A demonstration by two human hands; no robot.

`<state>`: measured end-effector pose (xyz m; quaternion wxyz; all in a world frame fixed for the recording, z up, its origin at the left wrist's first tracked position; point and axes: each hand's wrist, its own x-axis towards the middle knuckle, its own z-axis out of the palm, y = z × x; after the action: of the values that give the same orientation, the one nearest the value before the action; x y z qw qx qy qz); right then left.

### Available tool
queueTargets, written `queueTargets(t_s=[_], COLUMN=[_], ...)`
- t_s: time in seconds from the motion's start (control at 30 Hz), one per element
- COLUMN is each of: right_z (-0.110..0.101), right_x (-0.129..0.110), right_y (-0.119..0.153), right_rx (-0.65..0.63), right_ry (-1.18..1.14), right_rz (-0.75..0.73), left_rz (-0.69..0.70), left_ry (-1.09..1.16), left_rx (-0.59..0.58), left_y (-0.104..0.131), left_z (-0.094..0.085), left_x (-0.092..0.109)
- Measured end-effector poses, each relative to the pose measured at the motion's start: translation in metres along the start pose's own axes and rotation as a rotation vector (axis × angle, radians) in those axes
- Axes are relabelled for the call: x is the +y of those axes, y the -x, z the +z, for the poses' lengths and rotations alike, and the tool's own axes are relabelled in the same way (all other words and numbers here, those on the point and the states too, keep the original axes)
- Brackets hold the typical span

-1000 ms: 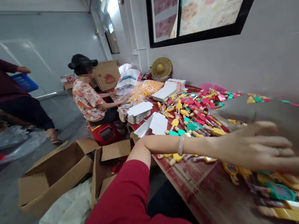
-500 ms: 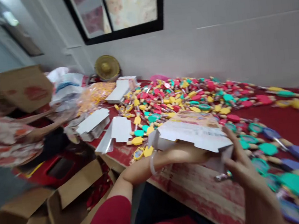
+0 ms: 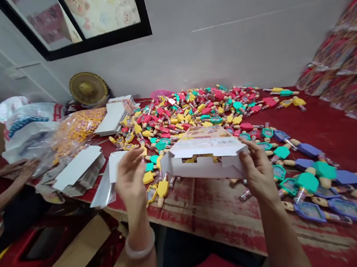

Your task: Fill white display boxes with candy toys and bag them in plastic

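A white cardboard box (image 3: 205, 158) with a printed top hangs open just above the red table's worn front edge (image 3: 225, 217). My right hand (image 3: 259, 171) grips the box's right end. Off the box's left end, my left hand (image 3: 131, 176) is raised with its fingers apart and holds nothing. I wear a pale bangle (image 3: 140, 250) on that wrist. Behind and right of the box, a heap of yellow, red, teal and blue paddle-shaped toys (image 3: 195, 112) spreads over the table.
Flat white box blanks (image 3: 78, 169) lie left of my left hand, with more blanks (image 3: 112, 113) further back. A bag of yellow pieces (image 3: 76, 129) and a straw hat (image 3: 88, 88) sit at the back left. Wrapped packs (image 3: 346, 60) are stacked at right. A co-worker's arm (image 3: 2, 192) reaches in at left; brown cartons (image 3: 73, 259) stand below.
My view has swung right, away from the room. My left hand has come out from under the box and moved left; my right hand still holds the box's right end.
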<state>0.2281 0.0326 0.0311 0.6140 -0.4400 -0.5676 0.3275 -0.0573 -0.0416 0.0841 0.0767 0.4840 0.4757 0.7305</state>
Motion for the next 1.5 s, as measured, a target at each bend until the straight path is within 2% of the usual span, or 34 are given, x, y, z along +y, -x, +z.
queueTargets(t_s=[0.07,0.1,0.13,0.2,0.27,0.37,0.5,0.6,0.7,0.87,0.97,1.07,1.13,1.27,1.4,1.5], right_z=[-0.002,-0.004,-0.005,-0.008,-0.008,-0.004,0.005,0.009,0.003,-0.032,-0.05,-0.052,-0.043,-0.018,-0.011,-0.017], right_x=[-0.001,-0.002,-0.003,-0.005,-0.005,-0.004,-0.002,0.0,0.004,0.012,0.008,-0.002,-0.007,-0.008,-0.008,-0.016], right_y=[0.0,0.001,0.002,0.005,0.007,0.01,0.012,0.017,0.019,0.011,0.007,0.009,0.013,0.02,0.022,0.021], right_rx=[0.015,0.017,0.013,0.002,-0.003,0.097,0.225,0.261,0.246,0.054,-0.084,-0.27,-0.209,0.026,0.07,0.056], right_ry=[-0.043,-0.062,-0.066,-0.044,-0.002,0.071,0.171,0.253,0.25,0.012,0.011,0.056,0.103,0.186,0.224,0.237], right_rz=[0.044,0.064,0.071,0.065,0.034,-0.035,-0.094,-0.076,-0.047,0.061,0.095,0.13,0.104,-0.01,-0.083,-0.103], left_rz=[-0.313,-0.417,-0.476,-0.499,-0.491,-0.458,-0.289,-0.227,-0.297,-0.62,-0.585,-0.59,-0.581,-0.411,-0.309,-0.27], left_ry=[0.073,0.111,0.146,0.193,0.193,0.111,-0.001,-0.044,0.011,0.317,0.274,0.197,0.111,-0.082,-0.201,-0.148], left_rx=[-0.377,-0.537,-0.645,-0.729,-0.711,-0.592,-0.464,-0.421,-0.477,-0.636,-0.701,-0.788,-0.764,-0.574,-0.447,-0.432], left_y=[-0.012,-0.015,-0.017,-0.016,-0.009,0.007,0.026,0.028,0.02,0.001,-0.006,-0.006,-0.002,0.01,0.016,0.017], left_z=[0.005,0.009,0.016,0.034,0.054,0.078,0.091,0.091,0.086,0.068,0.058,0.054,0.055,0.067,0.074,0.074], left_x=[-0.035,-0.048,-0.056,-0.061,-0.054,-0.045,-0.051,-0.056,-0.05,-0.035,-0.034,-0.033,-0.031,-0.025,-0.025,-0.028])
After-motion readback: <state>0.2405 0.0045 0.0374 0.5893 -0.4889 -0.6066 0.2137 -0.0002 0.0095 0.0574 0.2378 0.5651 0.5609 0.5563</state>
